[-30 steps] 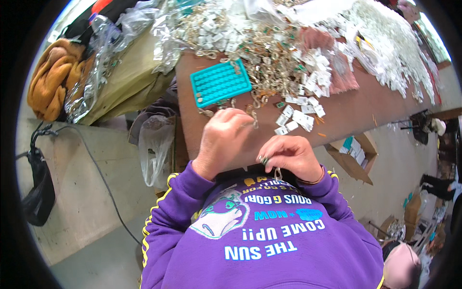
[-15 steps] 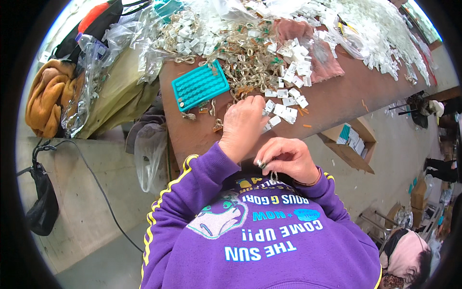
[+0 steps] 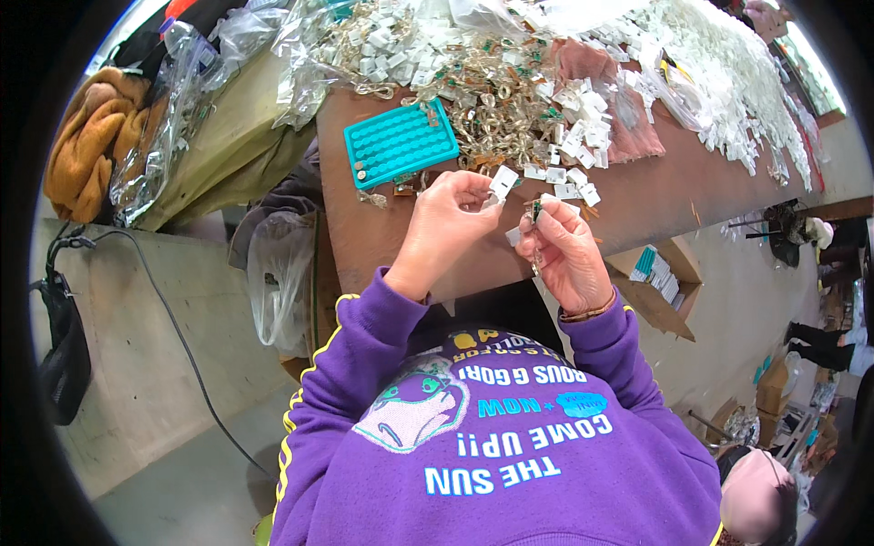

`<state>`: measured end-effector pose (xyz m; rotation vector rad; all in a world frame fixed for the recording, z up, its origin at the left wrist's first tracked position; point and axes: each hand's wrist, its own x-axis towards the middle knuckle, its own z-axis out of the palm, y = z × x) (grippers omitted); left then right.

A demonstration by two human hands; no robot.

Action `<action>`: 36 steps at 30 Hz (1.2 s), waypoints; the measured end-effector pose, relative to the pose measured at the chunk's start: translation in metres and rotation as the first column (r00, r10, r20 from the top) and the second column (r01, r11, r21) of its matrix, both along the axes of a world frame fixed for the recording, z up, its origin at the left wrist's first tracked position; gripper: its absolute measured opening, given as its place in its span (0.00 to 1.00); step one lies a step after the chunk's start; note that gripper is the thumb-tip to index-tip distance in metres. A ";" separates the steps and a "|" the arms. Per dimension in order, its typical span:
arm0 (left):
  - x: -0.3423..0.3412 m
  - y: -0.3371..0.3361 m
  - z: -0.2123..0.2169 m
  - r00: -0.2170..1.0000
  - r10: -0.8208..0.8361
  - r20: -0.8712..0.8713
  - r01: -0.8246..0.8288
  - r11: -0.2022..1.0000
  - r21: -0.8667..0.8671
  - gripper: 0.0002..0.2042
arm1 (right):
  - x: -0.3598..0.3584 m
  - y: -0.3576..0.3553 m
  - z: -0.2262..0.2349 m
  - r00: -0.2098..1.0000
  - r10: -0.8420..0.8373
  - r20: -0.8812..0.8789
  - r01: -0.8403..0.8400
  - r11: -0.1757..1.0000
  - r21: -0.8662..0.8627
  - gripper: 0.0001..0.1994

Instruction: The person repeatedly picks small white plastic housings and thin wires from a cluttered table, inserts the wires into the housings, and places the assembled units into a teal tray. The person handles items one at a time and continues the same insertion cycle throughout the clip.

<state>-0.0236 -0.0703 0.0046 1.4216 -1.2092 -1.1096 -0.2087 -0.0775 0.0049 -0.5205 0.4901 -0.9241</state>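
Over the table's near edge, my left hand (image 3: 442, 226) pinches a small white plastic casing (image 3: 503, 183) between thumb and fingers. Beside it, my right hand (image 3: 575, 259) grips a small green circuit board (image 3: 535, 211) with a clear looped wire (image 3: 537, 258) hanging below it. The two parts are close but apart. Behind my hands lies a heap of looped wires (image 3: 496, 114) with green and orange bits. Several white casings (image 3: 583, 127) are scattered to its right. A teal ridged tray (image 3: 401, 146) with a few small round pieces in its near left corner sits left of the heap.
Pink cloth (image 3: 637, 123) lies on the brown table (image 3: 692, 196), with a large spread of white pieces (image 3: 737, 73) beyond. An open cardboard box (image 3: 678, 314) stands below at right. A clear plastic bag (image 3: 278, 291) hangs at left. Another person (image 3: 760, 496) is at lower right.
My left hand has come back from the scattered pieces with a white casing in it. My right hand has lifted the circuit board with its wire up and away from my body.
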 end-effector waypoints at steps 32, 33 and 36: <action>0.075 0.074 0.007 0.801 -0.033 -0.597 0.036 0.999 -0.007 0.09 | 0.078 -0.017 0.046 0.686 0.245 -0.685 -0.606 0.714 -0.351 0.04; 0.077 0.073 0.008 0.810 -0.060 -0.583 0.074 0.997 0.000 0.08 | 0.078 -0.021 0.047 0.655 0.286 -0.700 -0.645 0.694 -0.321 0.04; 0.082 0.073 0.009 0.814 -0.125 -0.567 0.147 0.989 -0.007 0.08 | 0.078 -0.029 0.044 0.610 0.390 -0.689 -0.715 0.645 -0.268 0.04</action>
